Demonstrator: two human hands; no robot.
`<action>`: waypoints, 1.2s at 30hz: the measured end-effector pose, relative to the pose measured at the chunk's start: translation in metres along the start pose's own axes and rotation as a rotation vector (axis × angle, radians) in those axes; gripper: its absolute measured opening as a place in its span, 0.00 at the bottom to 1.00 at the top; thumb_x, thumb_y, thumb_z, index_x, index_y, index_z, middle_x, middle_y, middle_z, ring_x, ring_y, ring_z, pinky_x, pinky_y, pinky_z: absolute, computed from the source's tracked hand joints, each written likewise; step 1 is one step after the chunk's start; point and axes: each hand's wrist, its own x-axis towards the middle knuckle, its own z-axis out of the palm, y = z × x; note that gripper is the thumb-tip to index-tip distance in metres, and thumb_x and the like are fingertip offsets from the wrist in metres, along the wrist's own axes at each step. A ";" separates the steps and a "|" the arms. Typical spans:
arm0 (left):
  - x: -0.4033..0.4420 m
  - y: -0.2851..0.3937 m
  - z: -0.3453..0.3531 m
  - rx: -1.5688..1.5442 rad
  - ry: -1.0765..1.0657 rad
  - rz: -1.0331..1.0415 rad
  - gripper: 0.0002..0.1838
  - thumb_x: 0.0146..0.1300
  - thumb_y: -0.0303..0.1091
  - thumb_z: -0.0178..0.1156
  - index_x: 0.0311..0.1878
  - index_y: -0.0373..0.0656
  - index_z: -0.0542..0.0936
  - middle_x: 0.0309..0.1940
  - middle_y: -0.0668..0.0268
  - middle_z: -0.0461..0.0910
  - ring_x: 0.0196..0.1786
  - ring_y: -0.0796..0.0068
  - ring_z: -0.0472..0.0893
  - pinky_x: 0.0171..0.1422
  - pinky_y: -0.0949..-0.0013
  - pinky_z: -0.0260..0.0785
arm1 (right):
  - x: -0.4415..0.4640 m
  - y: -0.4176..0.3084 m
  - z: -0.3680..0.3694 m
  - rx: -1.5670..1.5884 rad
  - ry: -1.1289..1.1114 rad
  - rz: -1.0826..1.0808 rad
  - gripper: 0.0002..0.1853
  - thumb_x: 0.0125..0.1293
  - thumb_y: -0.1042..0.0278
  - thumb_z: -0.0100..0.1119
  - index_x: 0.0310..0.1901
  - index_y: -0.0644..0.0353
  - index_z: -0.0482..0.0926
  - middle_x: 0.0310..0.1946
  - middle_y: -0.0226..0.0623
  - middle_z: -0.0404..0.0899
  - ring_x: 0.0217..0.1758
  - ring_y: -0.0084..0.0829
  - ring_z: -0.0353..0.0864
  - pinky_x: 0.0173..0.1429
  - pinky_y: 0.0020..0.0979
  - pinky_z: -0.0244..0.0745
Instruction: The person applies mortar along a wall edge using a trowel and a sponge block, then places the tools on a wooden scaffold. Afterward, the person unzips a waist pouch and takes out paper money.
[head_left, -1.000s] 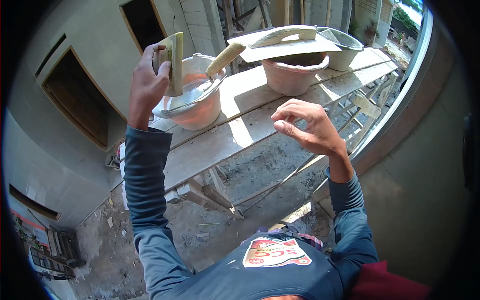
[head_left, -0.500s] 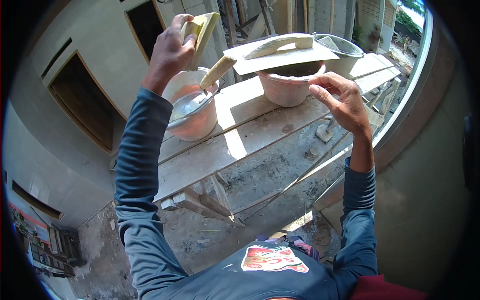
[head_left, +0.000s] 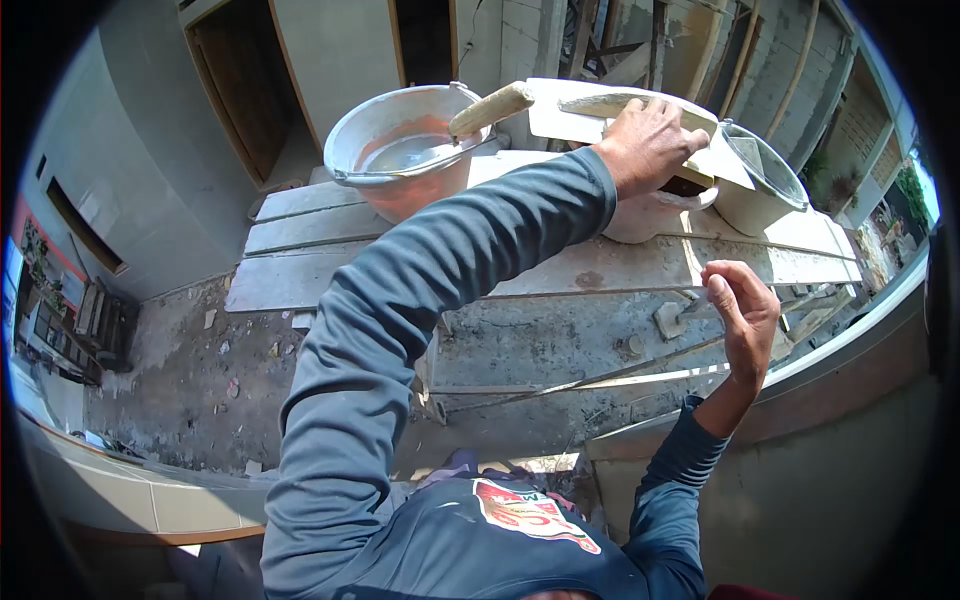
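My left hand reaches across to a plastering trowel, its fingers curled over the right part of the handle. The trowel's pale, flat blade lies across the top of a mortar bucket, partly hidden by the hand. My right hand hangs in front of the plank's near edge, thumb and fingertips drawn together. Whether anything small is between them I cannot make out. Left of the trowel, a wooden-handled tool leans on the rim of a larger whitish-orange bucket with cloudy liquid inside.
A grey bucket stands at the right on the plank scaffold. Wooden legs and braces run below it. A wall ledge curves along my right side. Debris dots the concrete floor.
My left hand has swung right and down from above the left bucket to the trowel. The yellowish float it held no longer shows. My view has turned left; my right hand stays pinched.
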 end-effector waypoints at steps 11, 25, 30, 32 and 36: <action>-0.269 0.109 -0.086 -0.670 0.249 -0.640 0.20 0.57 0.17 0.62 0.54 0.37 0.77 0.48 0.56 0.80 0.51 0.59 0.81 0.56 0.63 0.73 | 0.013 -0.017 0.033 0.195 -0.422 -0.394 0.16 0.57 0.63 0.68 0.37 0.71 0.80 0.30 0.44 0.80 0.33 0.31 0.78 0.38 0.25 0.71; -0.728 0.461 -0.028 -0.266 -0.210 -2.486 0.34 0.63 0.56 0.52 0.61 0.36 0.71 0.53 0.40 0.77 0.59 0.42 0.76 0.62 0.51 0.67 | 0.131 -0.145 0.241 -0.402 -0.564 -0.782 0.10 0.66 0.68 0.61 0.44 0.63 0.84 0.37 0.48 0.84 0.35 0.41 0.84 0.39 0.32 0.79; -0.783 0.401 -0.070 -0.295 -0.096 -2.536 0.33 0.62 0.52 0.57 0.62 0.37 0.71 0.53 0.43 0.78 0.59 0.45 0.77 0.63 0.54 0.67 | 0.234 -0.109 0.343 -0.859 -0.953 -0.639 0.13 0.62 0.64 0.60 0.44 0.61 0.84 0.41 0.48 0.84 0.43 0.46 0.84 0.50 0.40 0.77; -0.799 0.377 -0.101 -0.326 -0.056 -2.500 0.30 0.61 0.49 0.60 0.61 0.38 0.72 0.52 0.45 0.79 0.58 0.47 0.77 0.61 0.57 0.68 | 0.269 -0.072 0.374 -0.978 -1.144 -0.568 0.13 0.61 0.63 0.59 0.44 0.60 0.85 0.43 0.50 0.83 0.47 0.47 0.83 0.53 0.41 0.75; -0.823 0.346 -0.152 -0.274 -0.016 -2.561 0.27 0.62 0.47 0.59 0.59 0.38 0.74 0.50 0.47 0.80 0.54 0.51 0.79 0.58 0.58 0.70 | 0.273 -0.047 0.392 -1.000 -1.208 -0.487 0.13 0.61 0.63 0.59 0.43 0.59 0.85 0.43 0.50 0.83 0.48 0.47 0.82 0.54 0.42 0.74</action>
